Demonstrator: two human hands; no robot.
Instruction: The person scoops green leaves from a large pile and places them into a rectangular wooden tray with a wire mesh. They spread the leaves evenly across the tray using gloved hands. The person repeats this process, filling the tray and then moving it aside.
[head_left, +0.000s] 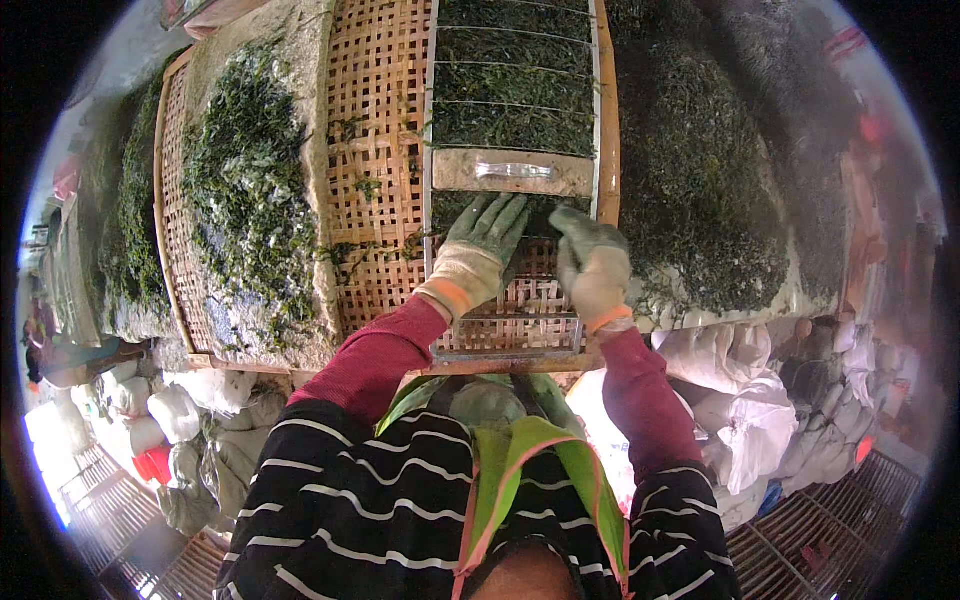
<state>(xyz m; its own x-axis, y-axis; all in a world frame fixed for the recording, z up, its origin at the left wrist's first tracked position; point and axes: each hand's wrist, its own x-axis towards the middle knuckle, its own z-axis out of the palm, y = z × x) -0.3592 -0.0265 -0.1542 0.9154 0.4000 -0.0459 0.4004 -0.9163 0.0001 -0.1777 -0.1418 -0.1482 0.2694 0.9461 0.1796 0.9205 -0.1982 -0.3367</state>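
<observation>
My left hand (484, 247), in a cream work glove with a green-coated front, lies with fingers stretched over dark green leafy material (540, 210) that looks like seaweed. Slightly blurred, my right hand (596, 255) wears a matching glove, its fingers curled at the right side of that strip; whether it grips anything is hidden. Around both hands runs a narrow metal frame (429, 180) with thin crossbars, lying on a woven bamboo tray (375, 172). Just beyond my fingertips sits a flat block (454, 171) with a metal handle (515, 170). More greens (514, 82) fill the frame's far sections.
To the left, a pile of greens mixed with white bits (251, 187) rests on pale cloth (319, 195). A larger dark heap (697, 187) spreads on the right. White sacks (750, 420) and slatted flooring (832, 517) lie below. The tray's wooden edge (517, 364) is near my body.
</observation>
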